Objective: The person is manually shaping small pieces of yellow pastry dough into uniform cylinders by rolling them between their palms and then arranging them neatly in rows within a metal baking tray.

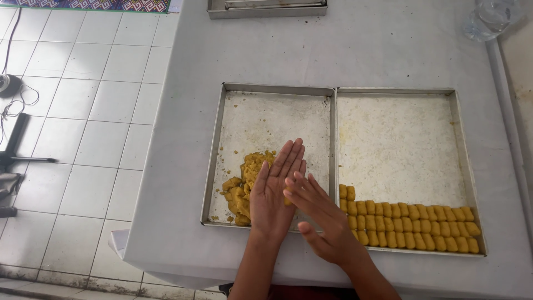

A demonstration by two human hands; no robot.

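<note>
Head view: left hand [271, 191] flat, palm up, right hand [319, 219] open across it, a small dough bit [288, 200] pressed between the palms. Dough pile [244, 186] just left of the hands, rolled rows [413, 225] right. Uneven pressure could smear the piece.

Left hand [273, 191] flat, palm up, right hand [321, 219] laid across it, fingers extended

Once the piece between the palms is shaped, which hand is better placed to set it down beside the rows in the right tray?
Probably the right hand: it lies across the seam beside the shaped pieces in the right tray. The left hand is over the left tray, by the dough pile.
</note>
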